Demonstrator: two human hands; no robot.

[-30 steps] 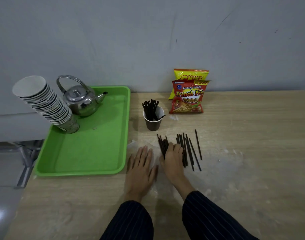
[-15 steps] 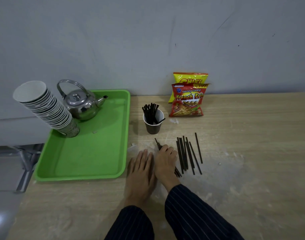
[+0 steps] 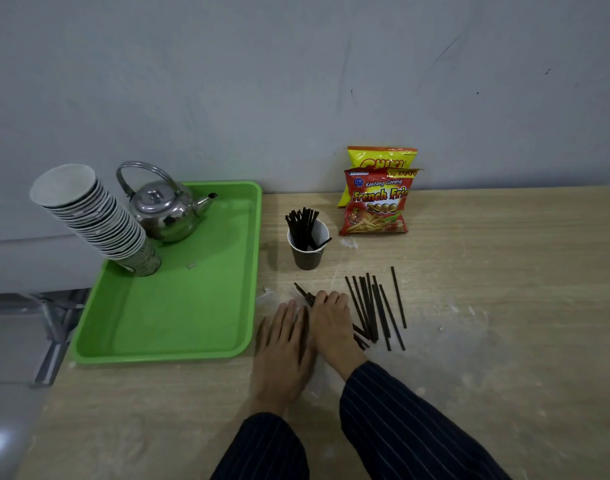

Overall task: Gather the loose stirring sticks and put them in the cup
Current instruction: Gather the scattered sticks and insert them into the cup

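Observation:
A dark paper cup [image 3: 307, 251] with a white inside stands on the wooden table and holds several black stirring sticks. More loose black sticks [image 3: 374, 308] lie fanned out on the table in front of it. My left hand [image 3: 284, 344] rests flat on the table, fingers together. My right hand [image 3: 333, 322] lies palm down right beside it, covering a small bunch of sticks [image 3: 305, 294] whose ends poke out past the fingertips and under the wrist. The other loose sticks lie just right of that hand.
A green tray [image 3: 179, 327] sits left of my hands, bearing a steel kettle [image 3: 165, 209] and a leaning stack of paper cups [image 3: 92, 216]. Two snack bags [image 3: 378, 199] lean on the grey wall behind the cup. The table's left edge drops off near the tray.
My right hand has slid left across the table, dragging a bunch of sticks with it until it lies against my left hand. The left hand has stayed in place.

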